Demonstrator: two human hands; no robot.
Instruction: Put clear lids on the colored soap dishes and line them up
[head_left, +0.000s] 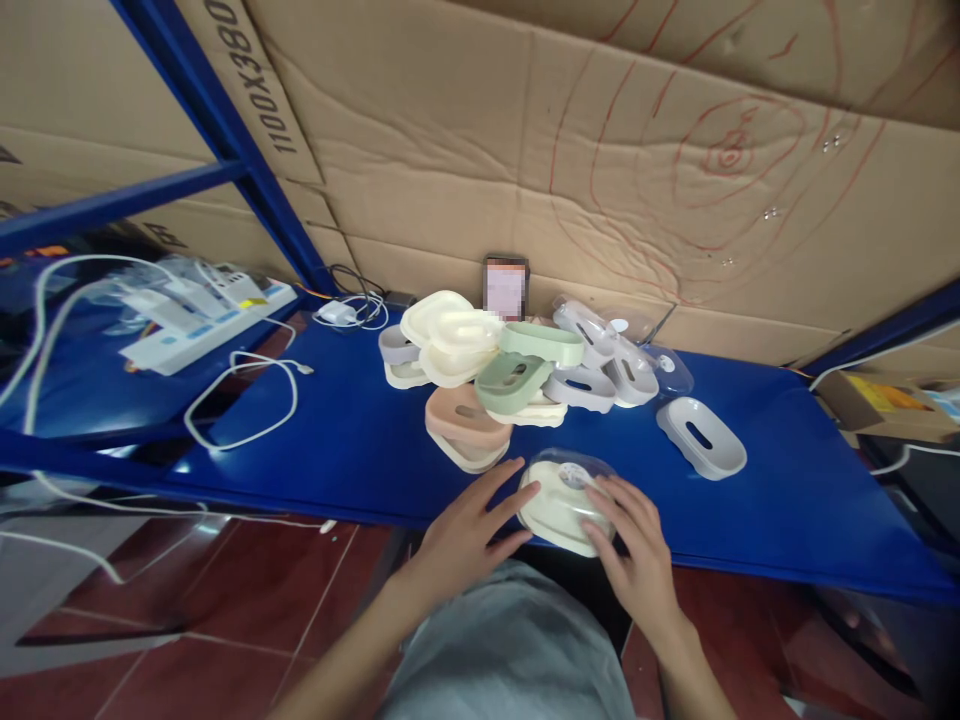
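Pile of trays [510, 375] behind held tray [559, 500].

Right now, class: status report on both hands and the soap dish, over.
Left hand and right hand grip cream soap dish at the blue table edge. Pile of dishes behind, apart. Nothing blocking.

Both forearms are bare, the left hand [465, 535] and right hand [637, 555] ungloved; a light grey-blue cloth garment [510, 650], perhaps a shirt, covers the torso.
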